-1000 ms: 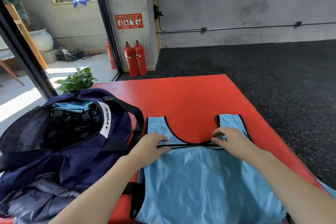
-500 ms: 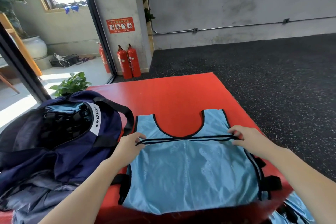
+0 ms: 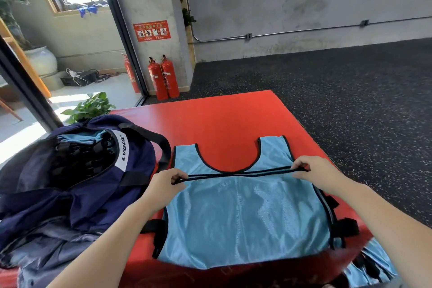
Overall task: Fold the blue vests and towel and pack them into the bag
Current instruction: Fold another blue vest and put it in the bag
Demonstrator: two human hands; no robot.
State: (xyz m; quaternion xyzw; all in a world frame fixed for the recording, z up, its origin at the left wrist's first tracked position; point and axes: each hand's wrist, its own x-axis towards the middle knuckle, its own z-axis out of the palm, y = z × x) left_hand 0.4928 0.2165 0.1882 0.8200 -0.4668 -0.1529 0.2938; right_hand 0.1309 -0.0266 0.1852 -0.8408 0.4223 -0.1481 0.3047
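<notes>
Pinching the folded-up hem of the blue vest (image 3: pixel 245 213) at both ends: left hand (image 3: pixel 164 181) is gripping the black-trimmed edge on the side toward the bag, right hand (image 3: pixel 314 173) is gripping the same edge on the side away from it. Both hands are curled round the trim and are holding it taut as a straight line across the vest, just below the neckline scoop.

Vest is lying flat on the red mat (image 3: pixel 222 124), immediately beside the navy bag (image 3: pixel 77 184), with its shoulder straps pointing away from the person. Bag is sitting open, and light blue fabric is showing inside near its far rim. More light blue cloth (image 3: pixel 378 266) is hanging off the mat's near corner on the side away from the bag; cannot tell whether it is a vest or the towel.

Handling judgement: fabric is looking thin, glossy and mesh-like, so likely very light, limp and slippery; folds are probably sliding apart unless pressed flat. The bound black edges and corners are the firmest places to take hold. Black side tabs (image 3: pixel 346 228) are sticking out and may be catching during the next fold.
</notes>
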